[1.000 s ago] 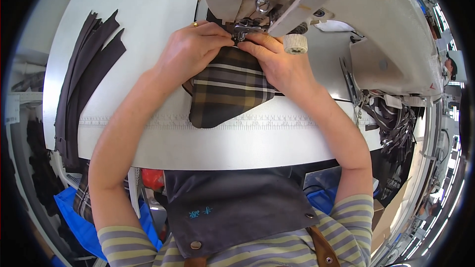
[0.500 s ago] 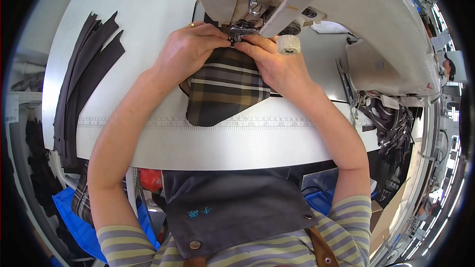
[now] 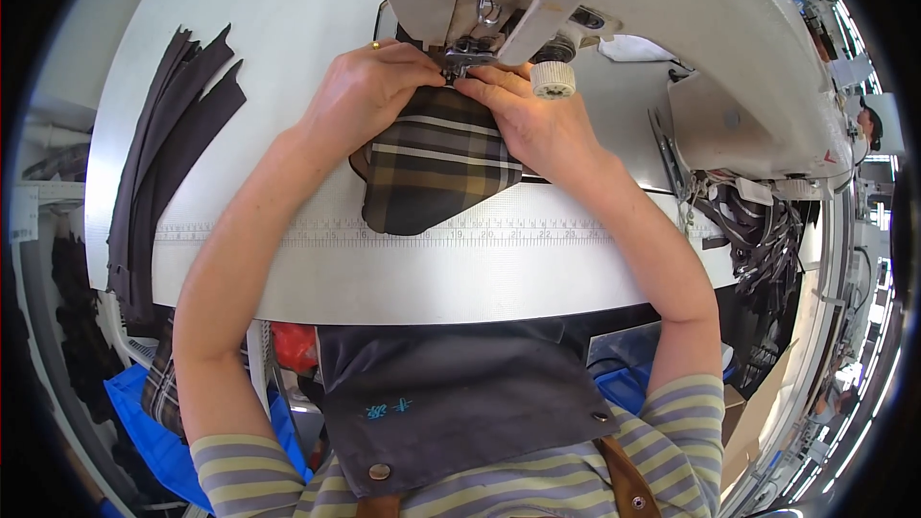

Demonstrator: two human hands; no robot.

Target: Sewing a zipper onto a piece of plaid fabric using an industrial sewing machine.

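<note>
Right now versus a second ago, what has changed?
The brown, black and white plaid fabric has slid slightly away from the person, toward the white sewing machine. The left hand and right hand stay at its far edge; the dark fabric strips lie unchanged.

The camera sits on the person's head and looks down over the white table point(image 3: 432, 293). It is close, so the left hand point(image 3: 369, 86) and right hand point(image 3: 539, 125) both fit. The apron point(image 3: 480, 403) is near, and the sewing machine point(image 3: 739, 67) is far, toward the right. The view is round and wide; its right rim looks too squeezed to tell much.
</note>
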